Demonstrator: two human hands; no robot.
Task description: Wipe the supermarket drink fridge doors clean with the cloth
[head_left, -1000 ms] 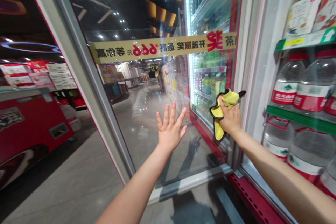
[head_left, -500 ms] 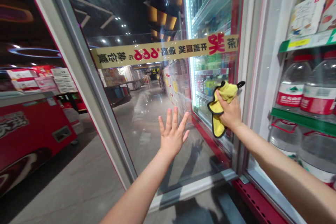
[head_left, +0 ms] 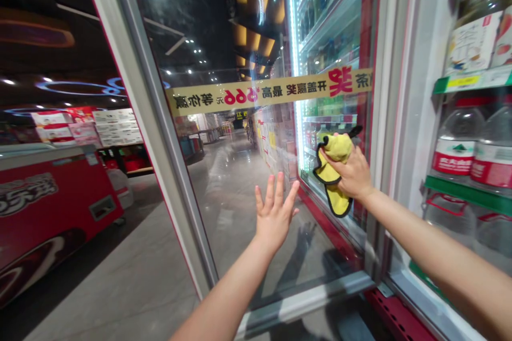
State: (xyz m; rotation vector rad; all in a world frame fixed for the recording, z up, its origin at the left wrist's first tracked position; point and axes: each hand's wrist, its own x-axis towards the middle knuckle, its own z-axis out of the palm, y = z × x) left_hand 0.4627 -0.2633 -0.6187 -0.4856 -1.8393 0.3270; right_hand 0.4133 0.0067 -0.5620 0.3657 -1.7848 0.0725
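A glass door (head_left: 236, 186) in a grey frame stands open, with a yellow printed strip (head_left: 276, 93) across it. My left hand (head_left: 274, 216), empty and fingers spread, is at the lower middle of the pane; whether the palm touches the glass I cannot tell. To its right, near the hinge-side frame, my right hand (head_left: 352, 173) grips a crumpled yellow cloth (head_left: 339, 200) with black edging against or close to the glass. Part of the cloth hangs below the fingers.
Shelves at the right hold large bottles (head_left: 458, 141) with red caps and white cartons (head_left: 474, 42). A red chest cabinet (head_left: 52, 202) stands at the left, stacked boxes (head_left: 116, 125) behind it. Beneath the shelves runs a dark red base (head_left: 394, 317).
The view has shifted, so the door and shelves sit further right and slightly lower. My right hand and the cloth have moved a little left relative to the door frame. My left hand remains spread.
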